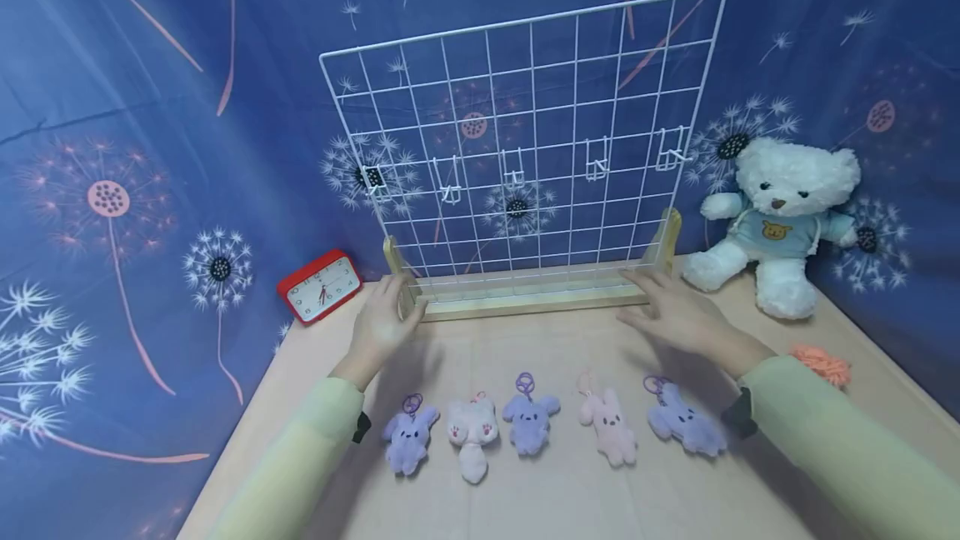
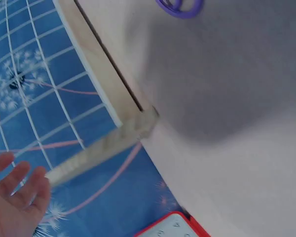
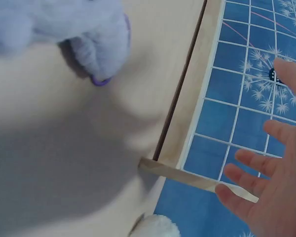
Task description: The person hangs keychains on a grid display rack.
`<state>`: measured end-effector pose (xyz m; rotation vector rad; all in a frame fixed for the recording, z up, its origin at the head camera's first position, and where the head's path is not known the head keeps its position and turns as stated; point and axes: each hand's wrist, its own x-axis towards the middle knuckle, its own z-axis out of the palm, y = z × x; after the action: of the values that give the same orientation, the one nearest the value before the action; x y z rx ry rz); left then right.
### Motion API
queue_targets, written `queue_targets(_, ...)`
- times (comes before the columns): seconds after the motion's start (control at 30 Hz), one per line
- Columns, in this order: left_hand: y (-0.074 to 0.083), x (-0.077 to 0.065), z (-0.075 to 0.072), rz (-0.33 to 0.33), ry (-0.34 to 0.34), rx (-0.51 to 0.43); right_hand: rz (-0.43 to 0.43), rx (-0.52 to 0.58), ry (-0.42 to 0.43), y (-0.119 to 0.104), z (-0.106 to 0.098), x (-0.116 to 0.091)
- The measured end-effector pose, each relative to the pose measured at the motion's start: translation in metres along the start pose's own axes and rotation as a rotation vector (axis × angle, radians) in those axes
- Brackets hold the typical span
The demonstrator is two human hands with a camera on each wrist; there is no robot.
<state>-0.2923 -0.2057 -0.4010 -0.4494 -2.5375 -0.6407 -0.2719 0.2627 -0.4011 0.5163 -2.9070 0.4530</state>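
A white wire grid rack [image 1: 534, 111] stands upright in a wooden base [image 1: 525, 304], with several small white hooks [image 1: 597, 167] along its middle. My left hand [image 1: 381, 319] is beside the base's left end, fingers spread and nothing in them. At the opposite end, my right hand [image 1: 671, 307] is likewise spread and holds nothing, as the right wrist view also shows. In front of the rack lies a row of plush keychains: a purple one [image 1: 409, 442], a white one [image 1: 472, 432], another purple one [image 1: 529, 423], a pink one [image 1: 611, 432] and a third purple one [image 1: 690, 423].
A red alarm clock [image 1: 320, 287] stands to the left of the rack. On the right sits a white teddy bear [image 1: 780, 223] in a blue top, with an orange bundle of yarn [image 1: 822, 365] on the table in front of it. Blue dandelion-print fabric [image 1: 150, 290] hangs behind everything.
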Motion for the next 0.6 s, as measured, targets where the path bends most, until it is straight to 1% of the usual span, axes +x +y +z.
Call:
queue_targets(0.07,-0.005,0.003,0.0,-0.019,0.067,-0.037,0.008,0.024,-0.001,0.002,0.0,-0.002)
queue_targets(0.13,-0.009,0.005,0.001,-0.067,0.129,-0.099,0.01,0.035,-0.004,0.003,0.0,-0.004)
queue_targets(0.23,-0.013,0.01,0.0,-0.183,0.208,-0.222,-0.001,0.047,-0.002,0.008,0.002,-0.007)
queue_targets(0.3,-0.015,0.013,-0.001,-0.266,0.24,-0.295,-0.021,0.065,0.008,0.012,0.004,-0.009)
queue_targets(0.37,-0.018,0.017,-0.002,-0.343,0.239,-0.33,-0.039,0.085,0.02,0.016,0.005,-0.01)
queue_targets(0.43,-0.022,0.02,-0.003,-0.4,0.215,-0.344,-0.051,0.111,0.024,0.019,0.006,-0.012)
queue_targets(0.5,-0.027,0.022,-0.004,-0.441,0.172,-0.353,-0.057,0.132,0.018,0.021,0.007,-0.013)
queue_targets(0.6,-0.035,0.024,-0.002,-0.472,0.095,-0.381,-0.06,0.175,0.0,0.022,0.007,-0.016)
